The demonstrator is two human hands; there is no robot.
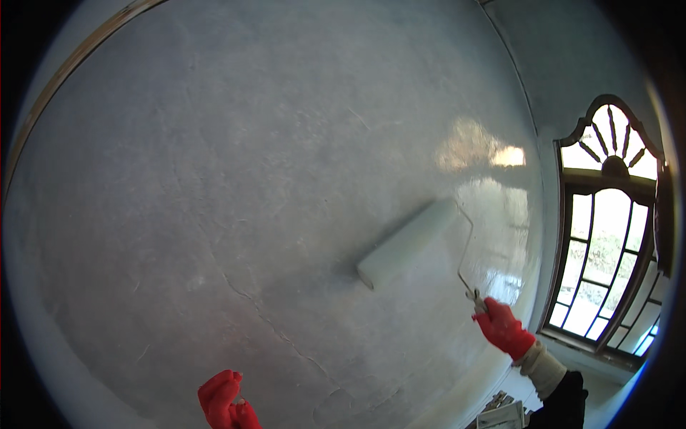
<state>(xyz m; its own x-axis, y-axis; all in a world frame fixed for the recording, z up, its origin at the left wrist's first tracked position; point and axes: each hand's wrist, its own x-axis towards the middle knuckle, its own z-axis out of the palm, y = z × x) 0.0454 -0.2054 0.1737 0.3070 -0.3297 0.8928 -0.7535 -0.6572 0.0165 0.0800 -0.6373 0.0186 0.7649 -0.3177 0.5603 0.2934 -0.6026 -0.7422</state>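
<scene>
My right hand (504, 329), in a red glove, grips the handle of a paint roller at lower right. The bent wire frame runs up from the handle to a long pale roller sleeve (404, 243), which lies slantwise against a grey, cracked plaster surface (250, 179) with a wet-looking sheen at its right. My left hand (225, 400), also red-gloved, is at the lower edge, fingers curled round something small that I cannot make out.
A window with dark curved bars (600, 282) and an arched top stands at the right. A wooden strip (78, 57) curves along the upper left. At lower right, below the surface, sits a pale tray-like object (500, 416) among items too small to tell.
</scene>
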